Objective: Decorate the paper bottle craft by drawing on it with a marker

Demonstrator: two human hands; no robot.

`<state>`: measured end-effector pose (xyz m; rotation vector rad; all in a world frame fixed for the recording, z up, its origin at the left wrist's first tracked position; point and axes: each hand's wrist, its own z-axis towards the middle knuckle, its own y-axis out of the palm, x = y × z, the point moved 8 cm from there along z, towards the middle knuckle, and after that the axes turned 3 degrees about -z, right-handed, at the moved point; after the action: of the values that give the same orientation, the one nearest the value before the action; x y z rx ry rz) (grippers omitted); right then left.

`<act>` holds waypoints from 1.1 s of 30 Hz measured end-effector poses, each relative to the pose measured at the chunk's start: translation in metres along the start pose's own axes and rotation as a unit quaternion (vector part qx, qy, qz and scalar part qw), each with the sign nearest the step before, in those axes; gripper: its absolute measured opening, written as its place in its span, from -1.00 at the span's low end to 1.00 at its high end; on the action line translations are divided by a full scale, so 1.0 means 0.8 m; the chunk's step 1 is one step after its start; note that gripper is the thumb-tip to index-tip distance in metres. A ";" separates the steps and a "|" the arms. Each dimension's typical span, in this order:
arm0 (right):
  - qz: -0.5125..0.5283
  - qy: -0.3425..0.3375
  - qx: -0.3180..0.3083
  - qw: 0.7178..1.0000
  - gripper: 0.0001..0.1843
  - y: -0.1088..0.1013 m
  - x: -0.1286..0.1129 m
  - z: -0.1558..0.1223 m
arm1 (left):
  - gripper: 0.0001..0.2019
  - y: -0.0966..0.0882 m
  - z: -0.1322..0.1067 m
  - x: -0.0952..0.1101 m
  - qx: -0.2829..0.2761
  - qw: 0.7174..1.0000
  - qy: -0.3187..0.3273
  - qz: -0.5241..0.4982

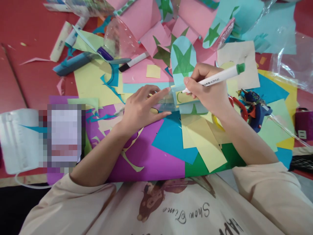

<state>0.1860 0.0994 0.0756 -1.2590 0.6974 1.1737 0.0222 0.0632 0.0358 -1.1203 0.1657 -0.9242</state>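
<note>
My right hand (212, 89) grips a white acrylic marker (217, 78) with a green end. Its tip meets a small yellow paper strip (189, 98), where a curved green line shows. The strip lies on a light blue paper piece (193, 109). My left hand (139, 109) rests left of the strip, thumb and index finger stretched apart, with the index fingertip at the strip's left side. A bluish see-through piece (166, 102) shows between them; I cannot tell what it is. Just beyond stands out a rounded light blue paper with a green star (183, 57).
Red-and-blue-handled scissors (256, 116) lie beside my right forearm. A black-capped marker (134, 62) rests on pink paper at the back. Coloured sheets and offcuts cover the purple sheet (151, 156). A blurred-out phone-like object (65, 133) and a white pouch (19, 140) are at left.
</note>
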 end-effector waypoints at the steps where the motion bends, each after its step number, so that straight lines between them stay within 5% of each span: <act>1: -0.004 -0.002 0.000 1.000 -0.61 0.000 0.000 0.000 | -0.40 -0.001 0.000 0.002 0.006 1.000 0.007 0.003; 19: -0.013 -0.039 -0.030 0.999 -0.63 0.008 -0.003 -0.003 | -0.38 0.003 -0.001 -0.003 -0.007 1.000 -0.006 -0.010; 33: -0.060 0.002 -0.027 0.998 -0.56 0.008 -0.004 -0.002 | -0.39 0.000 -0.001 0.002 0.012 1.000 0.017 0.015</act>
<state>0.1791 0.0960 0.0758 -1.3292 0.5878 1.0979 0.0227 0.0619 0.0360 -1.0768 0.1978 -0.9171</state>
